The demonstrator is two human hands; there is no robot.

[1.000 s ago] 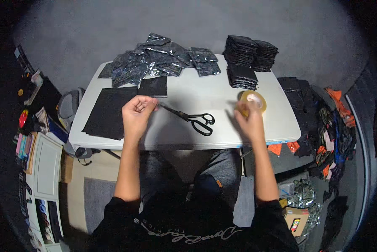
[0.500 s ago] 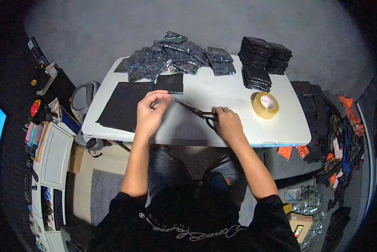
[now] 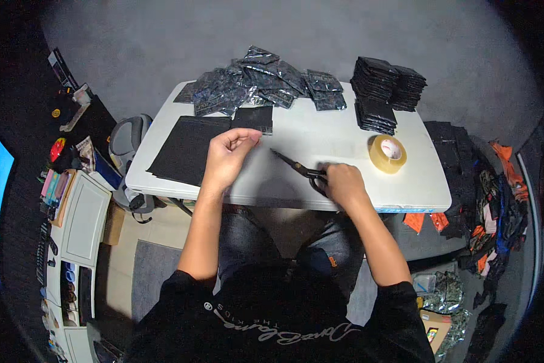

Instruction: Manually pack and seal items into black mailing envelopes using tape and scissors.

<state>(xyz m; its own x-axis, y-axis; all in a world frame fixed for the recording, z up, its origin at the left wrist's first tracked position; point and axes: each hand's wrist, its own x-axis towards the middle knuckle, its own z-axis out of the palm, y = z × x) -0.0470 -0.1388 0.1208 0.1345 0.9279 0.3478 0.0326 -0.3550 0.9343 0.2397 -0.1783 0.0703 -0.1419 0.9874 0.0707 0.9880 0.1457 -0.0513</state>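
My right hand (image 3: 346,186) grips black-handled scissors (image 3: 297,166) at the right of the table's middle, their dark blades pointing up and left toward my other hand. The thumb and fingers of my left hand (image 3: 229,156) are pinched on a small clear strip (image 3: 265,130) that looks like tape. That strip lies over or just in front of the near edge of a small black square packet (image 3: 253,118); whether it touches the packet I cannot tell. Beside my left hand, larger flat black sheets (image 3: 184,148) lie stacked. A roll of clear yellowish tape (image 3: 378,158) stands apart at the right.
On the white table (image 3: 296,136), a heap of shiny wrapped black packets (image 3: 235,85) lies at the far side. Tall stacks of black packets (image 3: 373,81) stand at the far right. A grey chair (image 3: 123,145) and a white cabinet (image 3: 85,221) flank the left. Clothing hangs at right.
The scissors in my right hand have drawn back to the right, away from my left fingertips. My left hand stays pinched near the small packet. The whole view has shifted slightly.
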